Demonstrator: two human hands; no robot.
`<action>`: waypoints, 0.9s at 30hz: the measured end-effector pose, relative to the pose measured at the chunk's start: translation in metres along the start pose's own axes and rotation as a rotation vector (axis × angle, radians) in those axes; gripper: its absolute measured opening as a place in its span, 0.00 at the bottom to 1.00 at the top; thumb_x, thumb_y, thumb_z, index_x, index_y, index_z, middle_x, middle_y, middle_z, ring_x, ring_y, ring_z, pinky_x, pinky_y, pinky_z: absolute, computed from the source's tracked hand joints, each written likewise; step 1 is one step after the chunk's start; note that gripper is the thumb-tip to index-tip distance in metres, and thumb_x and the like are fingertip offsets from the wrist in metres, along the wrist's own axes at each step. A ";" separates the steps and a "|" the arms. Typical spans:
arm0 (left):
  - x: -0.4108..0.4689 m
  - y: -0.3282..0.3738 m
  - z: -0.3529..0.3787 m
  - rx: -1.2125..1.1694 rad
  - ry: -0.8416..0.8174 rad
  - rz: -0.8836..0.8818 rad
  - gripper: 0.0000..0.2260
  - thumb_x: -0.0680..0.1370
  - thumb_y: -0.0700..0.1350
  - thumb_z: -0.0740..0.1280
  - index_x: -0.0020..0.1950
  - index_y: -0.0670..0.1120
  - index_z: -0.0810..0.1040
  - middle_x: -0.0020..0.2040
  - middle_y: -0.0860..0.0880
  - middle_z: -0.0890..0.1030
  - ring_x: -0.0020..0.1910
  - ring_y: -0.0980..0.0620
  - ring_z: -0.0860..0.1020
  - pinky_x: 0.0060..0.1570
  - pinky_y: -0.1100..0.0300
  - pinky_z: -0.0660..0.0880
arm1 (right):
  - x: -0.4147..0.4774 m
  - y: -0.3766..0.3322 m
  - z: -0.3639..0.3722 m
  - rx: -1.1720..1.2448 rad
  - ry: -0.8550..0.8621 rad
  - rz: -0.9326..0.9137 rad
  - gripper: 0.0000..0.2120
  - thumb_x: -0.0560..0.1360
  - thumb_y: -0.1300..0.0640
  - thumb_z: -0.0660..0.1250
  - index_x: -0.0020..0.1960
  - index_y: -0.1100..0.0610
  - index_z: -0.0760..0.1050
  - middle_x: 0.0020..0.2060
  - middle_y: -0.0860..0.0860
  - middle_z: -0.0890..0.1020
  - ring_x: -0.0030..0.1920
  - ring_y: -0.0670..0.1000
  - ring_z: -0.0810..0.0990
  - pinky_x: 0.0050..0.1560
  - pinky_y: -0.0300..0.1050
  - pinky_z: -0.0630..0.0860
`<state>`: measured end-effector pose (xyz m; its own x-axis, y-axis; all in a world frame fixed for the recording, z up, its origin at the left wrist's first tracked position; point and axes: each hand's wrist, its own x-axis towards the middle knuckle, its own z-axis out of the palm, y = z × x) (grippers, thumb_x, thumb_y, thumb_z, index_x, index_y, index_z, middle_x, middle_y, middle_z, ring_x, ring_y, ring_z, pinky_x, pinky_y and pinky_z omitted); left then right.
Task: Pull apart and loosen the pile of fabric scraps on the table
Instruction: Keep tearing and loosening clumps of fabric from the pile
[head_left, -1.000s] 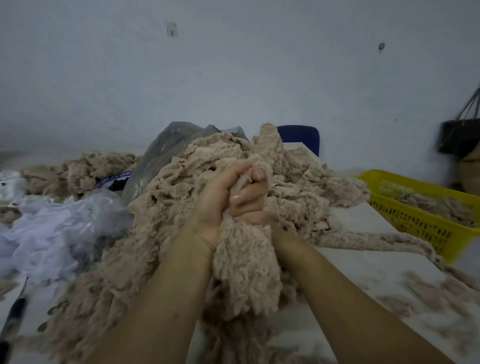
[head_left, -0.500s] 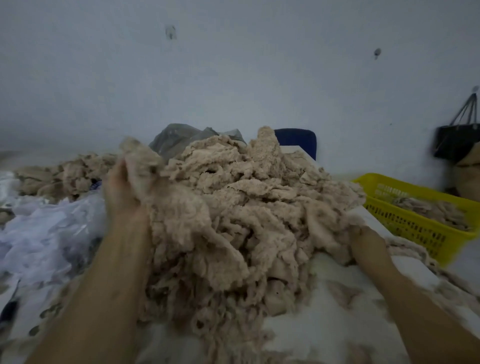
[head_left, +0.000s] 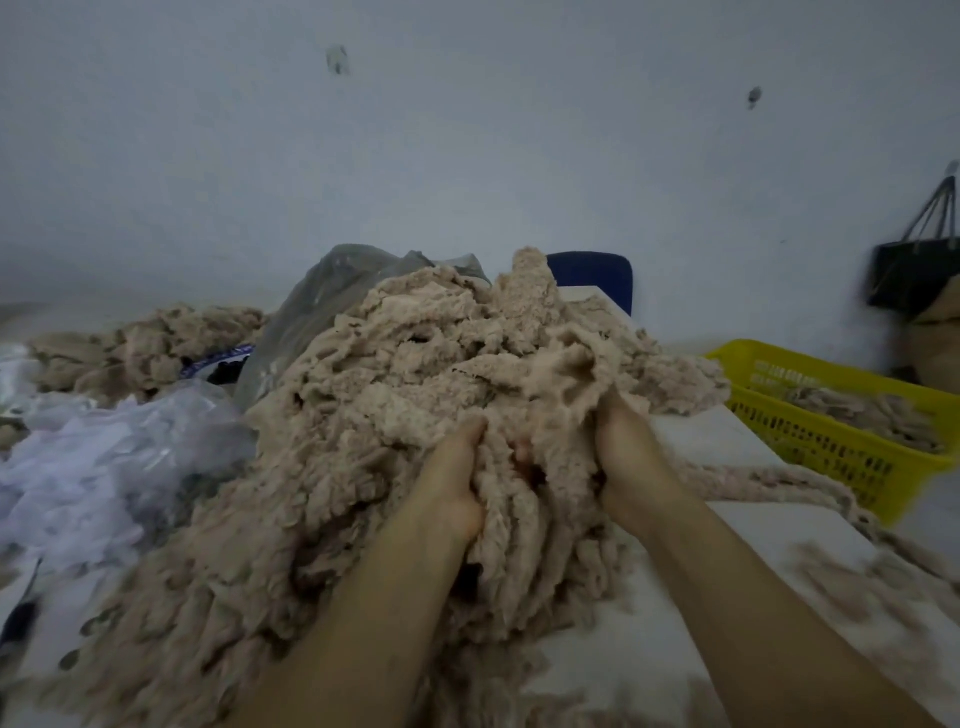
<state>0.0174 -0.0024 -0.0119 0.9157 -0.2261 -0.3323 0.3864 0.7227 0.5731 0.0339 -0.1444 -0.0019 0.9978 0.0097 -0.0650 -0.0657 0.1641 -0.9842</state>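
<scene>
Beige, fuzzy cloth fills the near middle of the table (head_left: 675, 623). Two bare forearms reach into it from the near edge. The left hand (head_left: 452, 483) is sunk into the front of the pile of fabric scraps (head_left: 395, 374), its thumb up and its fingers curled round a thick bunch of the stuff. Just beside it, the right hand (head_left: 631, 457) is pushed in under a fold. Its fingers are buried in the cloth, so from here I cannot tell whether it grips or only presses. A hank of scraps hangs down between the two wrists onto the tabletop.

The pile itself sits in a broad mound at the table's centre, spilling toward the near left corner. A long loose strand (head_left: 769, 478) trails off it to the right. Small tufts lie scattered on the pale surface near the right forearm.

To the left, touching the mound, is a crumpled heap of white plastic (head_left: 104, 457). To the right, off the table's edge, a yellow basket (head_left: 810, 441) holds more of the same beige pieces.

Behind the mound a grey plastic bag (head_left: 332, 296) stands up against it, and a smaller heap of scraps (head_left: 145, 348) lies at the far left. The top of a blue chair (head_left: 592, 275) shows past the peak. A black bag (head_left: 914, 270) hangs by the pale wall (head_left: 467, 156) at the far right.
</scene>
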 end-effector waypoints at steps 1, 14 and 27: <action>-0.002 -0.003 0.002 0.031 -0.047 0.010 0.26 0.81 0.57 0.59 0.47 0.35 0.84 0.44 0.38 0.85 0.36 0.44 0.84 0.38 0.56 0.79 | -0.002 0.004 0.005 -0.032 0.016 0.014 0.24 0.78 0.34 0.57 0.55 0.51 0.81 0.52 0.53 0.85 0.53 0.55 0.83 0.58 0.55 0.78; -0.013 -0.035 -0.029 0.621 -0.141 0.168 0.17 0.65 0.49 0.78 0.52 0.49 0.83 0.51 0.50 0.86 0.51 0.54 0.84 0.43 0.65 0.79 | -0.006 0.062 0.007 -0.315 0.172 -0.220 0.12 0.81 0.56 0.60 0.60 0.54 0.78 0.56 0.51 0.81 0.56 0.51 0.79 0.62 0.51 0.75; -0.021 -0.020 -0.039 0.617 -0.209 0.094 0.16 0.69 0.42 0.76 0.56 0.41 0.82 0.50 0.44 0.86 0.48 0.49 0.85 0.40 0.60 0.81 | 0.006 0.042 -0.014 0.760 0.047 0.215 0.16 0.81 0.49 0.61 0.56 0.60 0.78 0.44 0.58 0.86 0.41 0.56 0.86 0.37 0.46 0.81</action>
<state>-0.0134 0.0133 -0.0452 0.9266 -0.3477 -0.1429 0.2392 0.2522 0.9377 0.0372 -0.1511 -0.0459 0.9612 0.0789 -0.2644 -0.2214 0.7926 -0.5681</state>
